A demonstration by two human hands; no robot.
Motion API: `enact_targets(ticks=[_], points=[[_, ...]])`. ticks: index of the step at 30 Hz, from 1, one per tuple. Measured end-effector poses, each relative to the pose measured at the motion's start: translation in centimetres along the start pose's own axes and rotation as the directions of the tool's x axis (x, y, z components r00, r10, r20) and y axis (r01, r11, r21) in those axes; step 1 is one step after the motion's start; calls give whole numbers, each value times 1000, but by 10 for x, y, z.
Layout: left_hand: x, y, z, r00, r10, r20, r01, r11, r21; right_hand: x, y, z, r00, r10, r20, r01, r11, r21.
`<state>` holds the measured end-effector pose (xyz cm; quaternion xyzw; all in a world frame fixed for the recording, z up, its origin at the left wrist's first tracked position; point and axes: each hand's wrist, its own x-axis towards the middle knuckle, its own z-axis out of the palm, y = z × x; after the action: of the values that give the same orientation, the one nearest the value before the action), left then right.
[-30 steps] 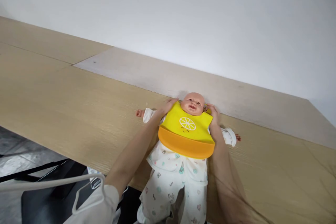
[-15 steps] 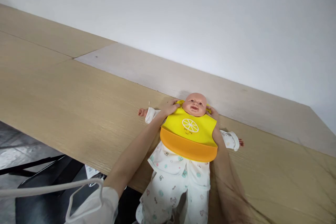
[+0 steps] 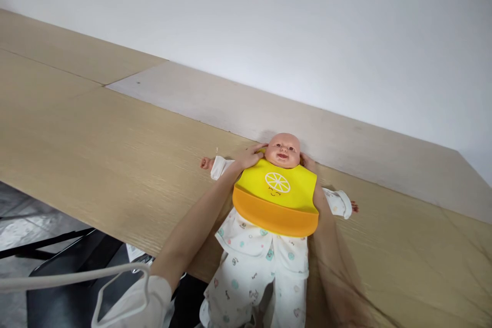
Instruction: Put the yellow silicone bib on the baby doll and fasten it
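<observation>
A baby doll (image 3: 283, 149) lies on its back on the wooden table, in white printed clothes (image 3: 246, 271) with its arms spread out. Over its chest lies a yellow bib (image 3: 292, 177) printed with a white lemon slice and a smiling face. An orange catch pocket (image 3: 274, 213) runs along the bib's lower edge. At the left side of the doll's neck, my left hand (image 3: 249, 157) is closed on the bib's strap. My right hand (image 3: 308, 162) reaches to the other side of the neck, its fingers on the bib's other strap and partly hidden by the head.
The wooden table (image 3: 115, 154) stretches left and right, with a pale panel (image 3: 215, 97) along the white wall (image 3: 269, 25). Below the front edge at lower left is a black chair (image 3: 77, 271). A white cable (image 3: 73, 278) crosses in front of it.
Both hands have shifted slightly inward behind the doll's neck, and the yellow strap ends that showed beside the head are now mostly hidden. The view has shifted slightly.
</observation>
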<state>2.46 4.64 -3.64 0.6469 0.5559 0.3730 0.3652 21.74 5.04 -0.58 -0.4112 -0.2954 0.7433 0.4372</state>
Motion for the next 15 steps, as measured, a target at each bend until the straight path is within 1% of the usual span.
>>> enact_targets(ticks=[3,4,5,7,9,13,14,15], points=[[2,-5,1,1000,15,-7,-15,1000,-5,21,-4,-20,999,-26,-33,26,999,-22],[3,-7,2,1000,18,-7,-18,1000,-13,29,-5,-26,997,-35,-62,33,999,-32],[4,-8,2,1000,19,-5,-20,1000,-21,35,-7,-32,991,-61,-116,58,998,-32],[5,-10,3,1000,13,4,-13,999,-36,44,-8,-38,984,-49,-174,45,999,-30],[5,-10,2,1000,9,28,-7,999,-54,43,-7,-36,986,-38,-159,37,999,-14],[2,-4,0,998,34,58,-28,994,-108,24,1,-21,999,-28,-46,30,999,26],[1,-3,-1,997,39,61,-31,991,-131,19,2,-17,998,-56,-28,56,998,5],[0,-3,-2,997,44,66,-33,986,-163,13,3,-14,993,-112,-21,111,993,-39]])
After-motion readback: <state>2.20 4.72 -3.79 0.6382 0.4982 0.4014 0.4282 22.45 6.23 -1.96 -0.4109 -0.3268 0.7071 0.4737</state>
